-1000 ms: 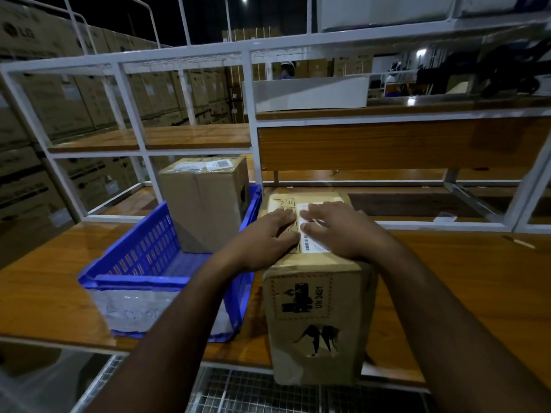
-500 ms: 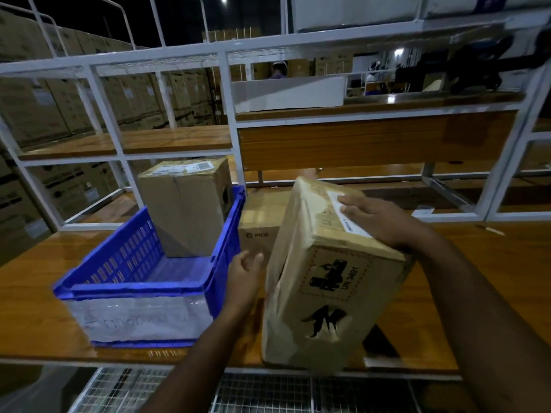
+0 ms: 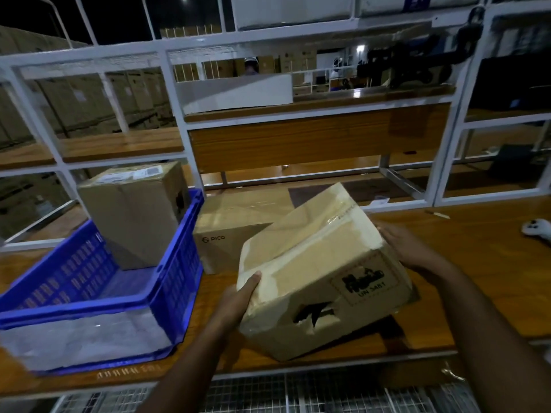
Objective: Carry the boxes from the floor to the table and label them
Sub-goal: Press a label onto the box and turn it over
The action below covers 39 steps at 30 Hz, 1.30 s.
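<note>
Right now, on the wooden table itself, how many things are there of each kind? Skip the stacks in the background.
Cardboard boxes: 3, namely the tilted box gripped by the left hand and right hand, the box in the crate, and the PICO box.
Blue plastic crates: 1.
White controllers: 1.
Total: 5.

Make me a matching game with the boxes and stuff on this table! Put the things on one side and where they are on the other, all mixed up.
Things:
1. tilted box
2. upright box
3. PICO box
4. white controller

Places:
A. standing in the blue crate
B. at the table's far right edge of view
C. held between the left hand and right hand
D. lying on the table behind the tilted box

Pairs: 1-C, 2-A, 3-D, 4-B
</note>
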Each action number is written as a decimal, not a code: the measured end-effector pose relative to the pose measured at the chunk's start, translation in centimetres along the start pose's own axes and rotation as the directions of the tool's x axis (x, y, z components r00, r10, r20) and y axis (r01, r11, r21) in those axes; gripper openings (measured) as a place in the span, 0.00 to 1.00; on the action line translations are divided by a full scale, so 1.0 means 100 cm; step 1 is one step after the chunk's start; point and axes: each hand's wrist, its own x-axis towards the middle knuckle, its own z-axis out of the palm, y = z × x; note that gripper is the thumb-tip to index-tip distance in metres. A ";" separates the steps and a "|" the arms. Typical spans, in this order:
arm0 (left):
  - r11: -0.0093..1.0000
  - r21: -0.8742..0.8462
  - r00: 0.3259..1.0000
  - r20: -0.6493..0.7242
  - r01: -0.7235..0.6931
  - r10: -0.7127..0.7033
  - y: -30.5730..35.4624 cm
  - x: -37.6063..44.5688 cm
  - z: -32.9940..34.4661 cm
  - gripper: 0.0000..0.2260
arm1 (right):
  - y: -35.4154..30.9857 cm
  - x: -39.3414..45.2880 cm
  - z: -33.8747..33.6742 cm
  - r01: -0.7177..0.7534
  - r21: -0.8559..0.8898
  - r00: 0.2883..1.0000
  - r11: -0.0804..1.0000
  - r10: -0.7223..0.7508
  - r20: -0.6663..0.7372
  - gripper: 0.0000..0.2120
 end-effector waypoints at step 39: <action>0.858 0.081 0.847 0.228 -0.508 0.480 0.167 0.083 0.137 0.06 | 0.124 0.069 -0.128 -0.056 0.740 0.910 0.670 0.339 -0.238 0.15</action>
